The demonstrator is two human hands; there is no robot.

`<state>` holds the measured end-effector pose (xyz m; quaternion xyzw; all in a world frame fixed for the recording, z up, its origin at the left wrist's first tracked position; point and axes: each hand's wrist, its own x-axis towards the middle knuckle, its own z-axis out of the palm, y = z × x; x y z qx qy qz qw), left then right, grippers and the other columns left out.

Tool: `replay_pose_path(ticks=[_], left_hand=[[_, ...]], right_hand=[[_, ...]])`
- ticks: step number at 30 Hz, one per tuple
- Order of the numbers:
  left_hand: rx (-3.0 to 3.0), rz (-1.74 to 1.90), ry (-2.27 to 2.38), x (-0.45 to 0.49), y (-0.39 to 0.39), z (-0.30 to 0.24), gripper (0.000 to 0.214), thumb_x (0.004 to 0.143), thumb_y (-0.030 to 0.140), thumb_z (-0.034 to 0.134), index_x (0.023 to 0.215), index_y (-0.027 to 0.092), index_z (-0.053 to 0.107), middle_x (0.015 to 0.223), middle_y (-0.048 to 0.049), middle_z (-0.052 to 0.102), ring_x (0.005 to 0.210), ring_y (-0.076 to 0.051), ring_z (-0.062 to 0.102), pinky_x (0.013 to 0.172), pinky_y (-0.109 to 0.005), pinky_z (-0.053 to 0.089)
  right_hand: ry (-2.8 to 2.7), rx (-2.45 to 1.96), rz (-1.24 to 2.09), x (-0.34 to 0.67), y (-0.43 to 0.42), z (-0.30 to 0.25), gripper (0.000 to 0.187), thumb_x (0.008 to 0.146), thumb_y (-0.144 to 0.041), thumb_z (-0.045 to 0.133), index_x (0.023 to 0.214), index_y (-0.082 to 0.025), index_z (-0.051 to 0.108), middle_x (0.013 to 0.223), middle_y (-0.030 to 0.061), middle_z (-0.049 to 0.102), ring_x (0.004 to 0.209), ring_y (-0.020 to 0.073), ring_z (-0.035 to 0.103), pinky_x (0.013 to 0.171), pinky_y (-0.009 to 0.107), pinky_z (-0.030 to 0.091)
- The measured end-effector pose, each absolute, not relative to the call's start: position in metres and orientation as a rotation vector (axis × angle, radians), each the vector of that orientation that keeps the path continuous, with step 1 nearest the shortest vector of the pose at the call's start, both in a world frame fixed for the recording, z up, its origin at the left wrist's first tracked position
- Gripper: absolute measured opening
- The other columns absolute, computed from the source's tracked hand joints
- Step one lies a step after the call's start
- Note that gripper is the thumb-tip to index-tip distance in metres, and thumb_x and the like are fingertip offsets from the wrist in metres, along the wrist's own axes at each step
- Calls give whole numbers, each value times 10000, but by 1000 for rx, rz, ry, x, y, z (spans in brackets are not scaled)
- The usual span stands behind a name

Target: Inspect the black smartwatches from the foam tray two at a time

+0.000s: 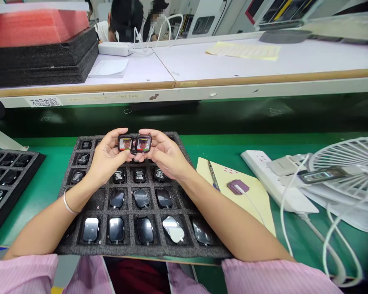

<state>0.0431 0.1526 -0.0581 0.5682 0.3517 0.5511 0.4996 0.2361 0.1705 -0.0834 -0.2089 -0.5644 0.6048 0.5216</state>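
Note:
Side by side above the far part of a grey foam tray [135,248], two square smartwatch bodies face me with their screens lit. My left hand [108,153] grips the left smartwatch [125,143] between thumb and fingers. The right smartwatch [143,143] is pinched the same way by my right hand [164,151]. Both screens show a picture with coloured marks, too small to read. In the tray below, several smartwatches, such as a dark one [145,230], sit in separate compartments. Some farther rows show white text on their screens. My forearms hide parts of the tray.
Another watch tray [12,175] stands at the left. On the right are yellow paper [260,200] with a pen [214,175] and purple object [238,187], a power strip [263,171], cables and a white fan [352,163]. A raised shelf [184,69] spans the back.

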Motion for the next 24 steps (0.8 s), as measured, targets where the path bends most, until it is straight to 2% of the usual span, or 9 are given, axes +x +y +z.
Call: replay_pose_path(ticks=[6, 11, 16, 24], left_hand=[[1311, 1286, 863, 44, 150, -58, 591, 721, 157, 814, 1266, 190, 589, 1032, -13, 724, 699, -100, 735, 703, -221, 650], [1316, 1277, 858, 43, 151, -59, 572, 739, 178, 833, 1261, 197, 598, 1046, -22, 733, 699, -109, 738, 702, -235, 658], [1351, 1275, 866, 43, 150, -59, 540, 771, 216, 840, 1257, 202, 604, 1043, -26, 731, 694, -111, 735, 700, -244, 668], [1348, 1291, 889, 44, 147, -56, 511, 763, 245, 865, 1210, 201, 623, 1003, -15, 735, 640, -104, 719, 648, -234, 664]], right_hand=[[-1309, -523, 1490, 236, 171, -84, 533, 732, -113, 671, 1249, -237, 631, 1015, -10, 761, 748, 147, 758, 739, 305, 646], [-1268, -572, 1511, 237, 171, -83, 440, 811, -225, 767, 1235, -223, 646, 925, 0, 764, 693, 167, 748, 694, 330, 643], [-1253, -573, 1500, 237, 170, -83, 383, 870, -311, 803, 1218, -232, 662, 933, 4, 760, 674, 169, 745, 670, 335, 649], [-1249, -501, 1533, 237, 167, -81, 455, 758, -136, 729, 1197, -238, 665, 934, -30, 753, 693, 148, 756, 683, 291, 645]])
